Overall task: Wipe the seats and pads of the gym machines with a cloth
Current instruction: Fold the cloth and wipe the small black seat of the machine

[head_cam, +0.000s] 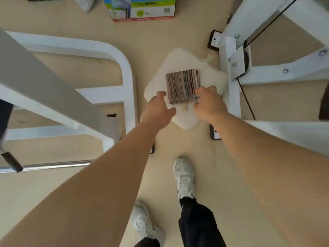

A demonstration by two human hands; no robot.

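The box (142, 9) is cut off by the top edge and its print is too small to read; the white machine frames (233, 97) run out of view at both sides. The right grip (208, 102) covers the near right corner of the cloth (182, 84) and appears to pinch it, fingertips hidden. Whether the left grip (158, 107) touches the cloth cannot be determined.

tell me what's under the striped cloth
The striped cloth lies on a white pad, whose edges show all round it. The pad surface directly beneath is covered, so unseen.
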